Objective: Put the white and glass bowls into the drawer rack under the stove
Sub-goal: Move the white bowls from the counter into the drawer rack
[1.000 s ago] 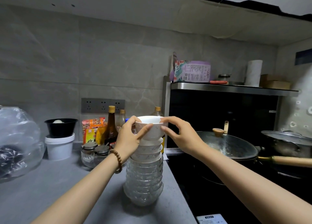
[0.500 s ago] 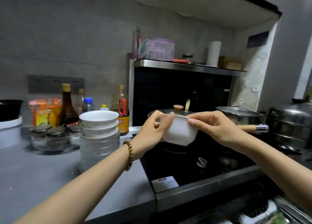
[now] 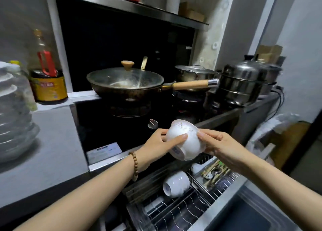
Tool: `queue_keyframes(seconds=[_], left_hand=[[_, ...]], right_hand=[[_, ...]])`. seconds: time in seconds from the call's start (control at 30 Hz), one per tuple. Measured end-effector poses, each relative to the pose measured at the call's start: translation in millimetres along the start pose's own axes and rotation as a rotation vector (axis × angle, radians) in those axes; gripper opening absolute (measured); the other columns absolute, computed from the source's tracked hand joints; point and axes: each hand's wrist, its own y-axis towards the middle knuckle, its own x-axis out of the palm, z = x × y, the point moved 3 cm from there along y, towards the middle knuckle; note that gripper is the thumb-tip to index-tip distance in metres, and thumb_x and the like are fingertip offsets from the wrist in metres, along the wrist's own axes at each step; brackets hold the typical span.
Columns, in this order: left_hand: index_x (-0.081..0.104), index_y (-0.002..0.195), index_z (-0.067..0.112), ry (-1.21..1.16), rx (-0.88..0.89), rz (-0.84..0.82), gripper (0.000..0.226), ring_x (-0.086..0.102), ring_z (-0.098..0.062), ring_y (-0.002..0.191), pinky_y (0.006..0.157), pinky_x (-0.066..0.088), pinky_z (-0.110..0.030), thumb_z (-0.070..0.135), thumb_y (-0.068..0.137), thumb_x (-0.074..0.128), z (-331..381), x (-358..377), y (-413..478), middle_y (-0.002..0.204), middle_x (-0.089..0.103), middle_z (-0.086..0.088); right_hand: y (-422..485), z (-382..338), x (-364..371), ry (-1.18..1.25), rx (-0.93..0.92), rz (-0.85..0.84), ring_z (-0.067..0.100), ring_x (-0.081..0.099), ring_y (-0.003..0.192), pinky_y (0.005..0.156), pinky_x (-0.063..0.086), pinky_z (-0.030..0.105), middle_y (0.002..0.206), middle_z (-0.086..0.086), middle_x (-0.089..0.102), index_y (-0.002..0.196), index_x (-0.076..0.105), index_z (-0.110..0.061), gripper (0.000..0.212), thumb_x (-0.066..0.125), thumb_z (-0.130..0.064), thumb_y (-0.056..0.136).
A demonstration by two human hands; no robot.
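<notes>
White bowl (image 3: 187, 140), on the stack (image 3: 15, 126) at nine o'clock a second ago, now tilts above the drawer rack (image 3: 183, 213) at six o'clock, left hand (image 3: 162, 141) and right hand (image 3: 217, 143) gripping its sides. Another bowl (image 3: 176, 183) already lies racked, so lowering this one looks next.

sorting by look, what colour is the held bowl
The bowl is white, brownish speckles near its rim; head view.

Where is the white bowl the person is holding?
In the head view, centre-right: the white bowl is held tilted between the left hand and right hand, in front of the stove and above the open drawer rack, where a second bowl lies.
</notes>
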Motion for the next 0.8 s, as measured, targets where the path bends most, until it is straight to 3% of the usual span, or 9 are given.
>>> queue_keyframes(seconds=[0.13, 0.2, 0.3, 0.37, 0.43, 0.5, 0.6, 0.7, 0.8], left_hand=[[0.053, 0.107, 0.026, -0.044, -0.119, -0.014, 0.054, 0.068, -0.016, 0.097, 0.086, 0.056, -0.041, 0.058, 0.066, 0.070, -50, 24, 9, 0.105, 0.068, 0.000], [0.058, 0.100, 0.026, -0.047, -0.152, -0.048, 0.045, 0.068, -0.020, 0.090, 0.087, 0.055, -0.041, 0.057, 0.069, 0.069, -72, 33, 14, 0.097, 0.067, -0.004], [0.060, 0.090, 0.029, -0.034, -0.204, -0.072, 0.030, 0.066, -0.016, 0.082, 0.085, 0.055, -0.037, 0.053, 0.074, 0.068, -105, 37, 22, 0.083, 0.065, -0.001], [0.061, 0.097, 0.024, -0.038, -0.247, -0.079, 0.035, 0.063, -0.007, 0.065, 0.066, 0.058, -0.024, 0.051, 0.076, 0.067, -128, 38, 27, 0.075, 0.063, 0.003], [0.060, 0.101, 0.022, -0.072, -0.300, -0.073, 0.033, 0.055, 0.002, 0.051, 0.048, 0.047, -0.013, 0.047, 0.079, 0.066, -153, 37, 30, 0.071, 0.061, 0.006], [0.059, 0.102, 0.027, -0.079, -0.360, -0.039, 0.031, 0.062, 0.001, 0.068, 0.054, 0.051, -0.013, 0.045, 0.079, 0.066, -179, 35, 32, 0.087, 0.064, 0.006], [0.059, 0.113, 0.023, -0.074, -0.415, 0.018, 0.042, 0.063, -0.007, 0.092, 0.062, 0.053, -0.012, 0.042, 0.077, 0.070, -213, 28, 38, 0.104, 0.064, 0.006], [0.056, 0.108, 0.024, -0.073, -0.483, 0.052, 0.040, 0.061, -0.003, 0.089, 0.058, 0.050, -0.008, 0.041, 0.075, 0.071, -242, 24, 45, 0.101, 0.062, 0.010], [0.052, 0.088, 0.032, -0.046, -0.546, 0.092, 0.024, 0.058, 0.003, 0.075, 0.047, 0.044, -0.004, 0.044, 0.076, 0.070, -268, 20, 52, 0.083, 0.056, 0.018]], right_hand=[[1, 48, -19, 0.022, 0.146, -0.005, 0.019, 0.067, 0.104, 0.085, 0.056, 0.027, 0.110, 0.004, 0.072, 0.109, 0.071, -0.019, 0.040, 0.067, -0.038, 0.074], [3, 71, -24, 0.036, 0.207, -0.009, 0.015, 0.067, 0.103, 0.084, 0.056, 0.028, 0.109, 0.003, 0.073, 0.105, 0.073, -0.019, 0.036, 0.067, -0.035, 0.074], [6, 103, -25, 0.059, 0.311, -0.032, 0.012, 0.070, 0.093, 0.071, 0.056, 0.020, 0.102, 0.003, 0.074, 0.103, 0.074, -0.016, 0.032, 0.068, -0.032, 0.076], [12, 125, -24, 0.049, 0.381, -0.061, 0.012, 0.070, 0.095, 0.072, 0.057, 0.021, 0.105, 0.001, 0.074, 0.105, 0.074, -0.016, 0.029, 0.067, -0.030, 0.080], [20, 147, -21, 0.022, 0.440, -0.088, 0.009, 0.069, 0.094, 0.076, 0.056, 0.022, 0.107, 0.000, 0.073, 0.105, 0.074, -0.017, 0.024, 0.065, -0.027, 0.085], [29, 170, -17, -0.020, 0.488, -0.108, 0.008, 0.068, 0.087, 0.071, 0.054, 0.019, 0.105, 0.006, 0.072, 0.105, 0.073, -0.015, 0.023, 0.065, -0.025, 0.086], [43, 200, -11, -0.105, 0.552, -0.138, 0.014, 0.063, 0.083, 0.064, 0.052, 0.015, 0.097, 0.027, 0.068, 0.105, 0.073, -0.009, 0.025, 0.067, -0.022, 0.084], [59, 227, -4, -0.156, 0.601, -0.168, 0.010, 0.058, 0.068, 0.057, 0.051, 0.015, 0.076, 0.009, 0.069, 0.107, 0.071, -0.005, 0.027, 0.068, -0.018, 0.083], [74, 254, 3, -0.129, 0.686, -0.178, 0.013, 0.062, 0.067, 0.063, 0.054, 0.020, 0.086, 0.011, 0.070, 0.109, 0.068, 0.000, 0.031, 0.069, -0.015, 0.082]])
